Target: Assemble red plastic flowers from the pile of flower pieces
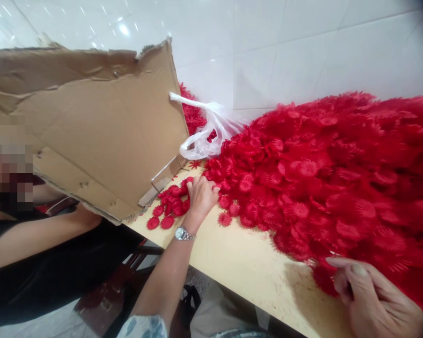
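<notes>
A: What is the left hand (200,195) gripping?

B: It is curling its fingers over a small cluster of red plastic flowers (172,206) on the table (239,263), at nine o'clock from the big red heap (338,173).

A: And the right hand (377,300)?

B: It is hovering loosely open at the heap's five o'clock edge, holding nothing.

A: How would they handle?

B: Probably light, springy discs lying flat with no long axis, best pinched by the rim. A cardboard sheet (91,126) is leaning at ten o'clock.

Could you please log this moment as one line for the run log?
left hand: on small red flower pieces | right hand: at big red pile edge | table
</notes>
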`<state>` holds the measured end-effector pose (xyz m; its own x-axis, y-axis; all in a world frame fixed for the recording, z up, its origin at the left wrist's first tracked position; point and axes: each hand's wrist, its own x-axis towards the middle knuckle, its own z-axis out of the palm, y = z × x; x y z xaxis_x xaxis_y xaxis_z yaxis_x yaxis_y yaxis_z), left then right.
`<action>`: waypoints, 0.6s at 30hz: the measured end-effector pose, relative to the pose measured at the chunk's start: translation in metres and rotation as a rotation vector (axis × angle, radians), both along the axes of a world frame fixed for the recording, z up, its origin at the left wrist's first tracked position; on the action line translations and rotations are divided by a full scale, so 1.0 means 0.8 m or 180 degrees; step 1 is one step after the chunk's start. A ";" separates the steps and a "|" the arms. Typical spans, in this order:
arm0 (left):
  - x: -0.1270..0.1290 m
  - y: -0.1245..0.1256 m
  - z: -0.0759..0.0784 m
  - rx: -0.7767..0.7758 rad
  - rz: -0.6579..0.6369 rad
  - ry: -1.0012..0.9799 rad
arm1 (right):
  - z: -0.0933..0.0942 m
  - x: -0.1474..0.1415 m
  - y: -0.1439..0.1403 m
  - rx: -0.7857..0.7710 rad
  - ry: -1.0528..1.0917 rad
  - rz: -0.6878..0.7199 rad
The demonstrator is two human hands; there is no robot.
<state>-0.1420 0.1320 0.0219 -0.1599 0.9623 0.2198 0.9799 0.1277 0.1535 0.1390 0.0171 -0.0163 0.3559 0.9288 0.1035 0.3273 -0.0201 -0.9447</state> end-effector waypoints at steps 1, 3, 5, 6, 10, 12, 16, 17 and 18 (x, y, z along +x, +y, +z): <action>0.002 0.000 0.000 -0.0010 -0.0035 -0.0026 | -0.001 0.001 0.000 -0.0026 -0.0006 0.0016; 0.008 0.000 0.001 -0.0083 -0.0217 -0.0094 | -0.002 0.002 0.001 -0.0059 -0.0032 0.0041; 0.013 -0.002 0.003 -0.0147 -0.0435 -0.0142 | -0.003 0.003 0.001 -0.0045 -0.0051 0.0084; 0.013 -0.003 0.004 -0.0163 -0.0507 -0.0145 | -0.004 0.004 0.001 -0.0039 -0.0066 0.0115; 0.003 -0.005 0.006 -0.0260 -0.0515 -0.0035 | -0.010 0.008 0.001 -0.0020 -0.0181 0.0344; -0.005 -0.005 0.004 -0.0376 -0.0567 0.0033 | -0.013 0.009 0.001 0.0024 -0.0246 0.0407; -0.012 -0.006 0.000 -0.0467 -0.0691 0.0104 | -0.014 0.009 0.001 0.0073 -0.0306 0.0397; -0.012 -0.006 -0.001 -0.0462 -0.0692 0.0105 | -0.013 0.008 0.001 0.0093 -0.0300 0.0381; -0.012 -0.007 -0.001 -0.0451 -0.0684 0.0100 | -0.012 0.007 0.001 0.0128 -0.0295 0.0346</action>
<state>-0.1516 0.1268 0.0213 0.0565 0.9950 0.0821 0.9908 -0.0660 0.1178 0.1445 0.0175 -0.0262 0.2408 0.9557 0.1690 0.4113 0.0573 -0.9097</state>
